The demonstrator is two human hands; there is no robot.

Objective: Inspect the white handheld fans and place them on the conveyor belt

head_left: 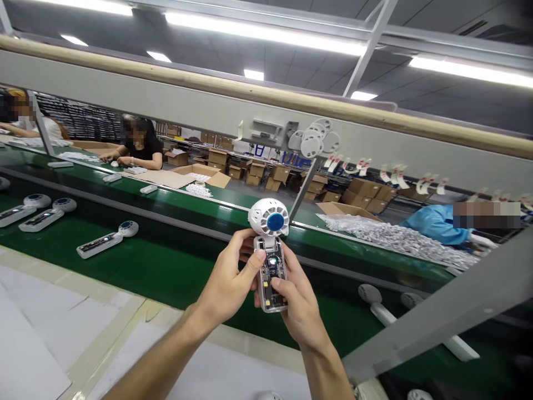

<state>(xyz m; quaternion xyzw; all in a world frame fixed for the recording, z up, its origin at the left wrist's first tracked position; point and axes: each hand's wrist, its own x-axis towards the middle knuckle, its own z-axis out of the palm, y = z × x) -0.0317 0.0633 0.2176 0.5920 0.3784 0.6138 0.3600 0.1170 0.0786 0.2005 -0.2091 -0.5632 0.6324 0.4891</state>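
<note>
A white handheld fan [270, 218] is held upright in both hands above a green conveyor belt [166, 272]. Its round head has a blue centre, and the open handle shows a dark circuit board with a small light. My left hand [229, 275] is closed around the handle's left side, its thumb near the top of the board. From the right, my right hand [297, 297] grips the lower handle, with the thumb on the board. The fingers behind the handle are partly hidden.
Similar fans [102, 241] lie on the belt at left, others [381, 311] at right. A slanted metal post [433, 316] crosses the right side. White sheets [62, 316] cover the near table. Across the belt, people sit near cardboard boxes and a pile of white parts [400, 239].
</note>
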